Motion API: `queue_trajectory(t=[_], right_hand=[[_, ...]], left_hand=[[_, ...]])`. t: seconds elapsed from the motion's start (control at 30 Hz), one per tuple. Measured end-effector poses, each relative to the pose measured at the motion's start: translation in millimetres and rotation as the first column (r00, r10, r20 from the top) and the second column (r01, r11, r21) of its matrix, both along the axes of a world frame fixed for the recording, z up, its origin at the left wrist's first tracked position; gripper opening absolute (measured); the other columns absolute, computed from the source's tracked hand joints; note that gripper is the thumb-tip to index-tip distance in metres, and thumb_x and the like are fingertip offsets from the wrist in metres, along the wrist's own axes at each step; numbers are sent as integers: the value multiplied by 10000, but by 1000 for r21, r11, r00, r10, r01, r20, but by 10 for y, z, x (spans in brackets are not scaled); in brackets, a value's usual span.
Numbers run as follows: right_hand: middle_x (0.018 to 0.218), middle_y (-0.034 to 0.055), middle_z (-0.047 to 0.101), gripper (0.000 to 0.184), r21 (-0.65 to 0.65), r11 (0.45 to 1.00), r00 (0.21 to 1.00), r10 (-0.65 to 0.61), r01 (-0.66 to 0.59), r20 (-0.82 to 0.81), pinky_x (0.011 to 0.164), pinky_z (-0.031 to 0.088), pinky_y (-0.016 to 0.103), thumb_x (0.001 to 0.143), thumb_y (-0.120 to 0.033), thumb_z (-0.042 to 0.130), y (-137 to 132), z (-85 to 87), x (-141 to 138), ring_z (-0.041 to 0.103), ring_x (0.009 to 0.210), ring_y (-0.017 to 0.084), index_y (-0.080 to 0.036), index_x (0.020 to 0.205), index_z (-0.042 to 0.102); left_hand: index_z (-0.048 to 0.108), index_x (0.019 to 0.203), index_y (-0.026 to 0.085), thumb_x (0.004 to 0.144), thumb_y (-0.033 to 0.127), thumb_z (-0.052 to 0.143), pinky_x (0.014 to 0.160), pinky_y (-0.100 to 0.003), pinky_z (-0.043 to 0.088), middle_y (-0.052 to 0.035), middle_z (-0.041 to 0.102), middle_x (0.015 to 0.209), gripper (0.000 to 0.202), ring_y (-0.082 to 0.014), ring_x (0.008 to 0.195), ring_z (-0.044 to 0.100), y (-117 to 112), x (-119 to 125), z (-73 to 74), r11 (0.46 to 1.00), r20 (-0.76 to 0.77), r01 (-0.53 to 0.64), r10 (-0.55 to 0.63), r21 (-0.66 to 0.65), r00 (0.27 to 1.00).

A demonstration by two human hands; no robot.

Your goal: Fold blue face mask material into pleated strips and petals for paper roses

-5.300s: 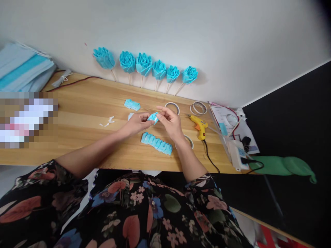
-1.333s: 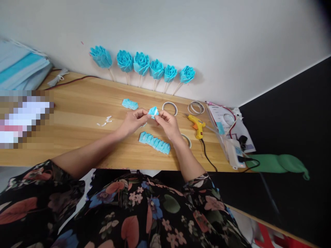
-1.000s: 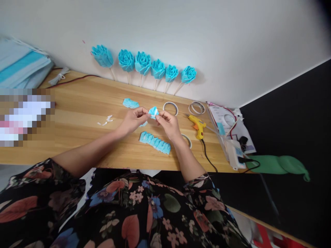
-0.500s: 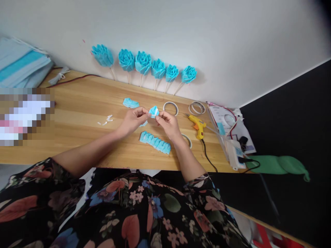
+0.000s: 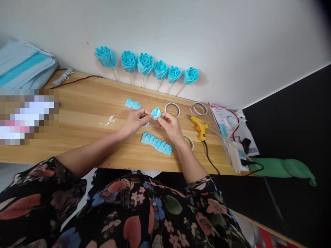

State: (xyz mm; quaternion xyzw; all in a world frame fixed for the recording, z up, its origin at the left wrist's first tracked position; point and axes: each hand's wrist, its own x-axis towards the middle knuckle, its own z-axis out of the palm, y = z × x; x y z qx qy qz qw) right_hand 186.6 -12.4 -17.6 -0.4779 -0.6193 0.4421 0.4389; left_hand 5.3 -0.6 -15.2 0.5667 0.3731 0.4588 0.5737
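My left hand (image 5: 134, 121) and my right hand (image 5: 170, 126) meet above the wooden table (image 5: 85, 103), both pinching a small folded blue piece (image 5: 156, 112) between their fingertips. Just below the hands a row of folded blue pieces (image 5: 156, 143) lies on the table. A smaller stack of blue pieces (image 5: 132, 104) lies a little beyond the left hand. Small white scraps (image 5: 108, 121) lie to the left.
Several blue flowers on sticks (image 5: 144, 65) lean on the wall. Tape rolls (image 5: 172, 109) (image 5: 198, 109), a yellow glue gun (image 5: 199, 126) with its cord, papers and a power strip (image 5: 239, 156) sit at the right. Blue face masks (image 5: 23, 65) are stacked far left.
The hands have stayed together on the small blue piece, turning it slightly between the fingertips. The view has shifted a little.
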Motion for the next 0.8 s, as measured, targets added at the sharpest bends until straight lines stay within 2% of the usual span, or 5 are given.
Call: queue_trajectory(t=[0.17,0.27,0.5,0.63,0.8], right_hand=[[636,-44,508,308,25,999,999,-35,36,-30,609,390,273,824,-496,658,-2,16,-5,476,599,109,-217,728,570],[661,-36,531,314,24,999,998,-47,48,-43,621,400,272,819,-515,659,2,17,-2,492,627,115,-219,748,581],[665,-35,534,298,35,998,999,-48,47,9,622,413,275,837,-501,639,15,-6,20,487,617,114,-215,765,599],[642,-38,515,268,57,997,997,-48,45,53,613,398,276,843,-467,634,4,0,6,475,607,114,-218,752,595],[645,-39,518,250,44,999,999,-28,27,34,594,380,274,843,-450,629,-6,12,-10,464,594,111,-217,761,595]], left_hand=[[549,732,181,781,389,693,484,-223,320,58,471,531,258,-69,478,394,-12,1,-5,1000,-17,26,-27,-16,999],[541,717,180,788,345,674,483,-218,321,56,475,534,223,-69,486,403,-16,-3,4,999,-58,41,-43,-30,997],[558,777,179,826,345,640,477,-222,337,46,500,557,192,-82,494,437,28,-13,31,996,-24,-89,89,-25,996],[577,814,172,812,353,665,477,-223,344,39,526,573,201,-86,500,452,27,-10,28,999,-46,-7,5,-36,999],[537,684,174,761,332,721,485,-213,324,42,505,554,255,-70,504,423,18,-12,6,999,-72,37,-38,-19,997]])
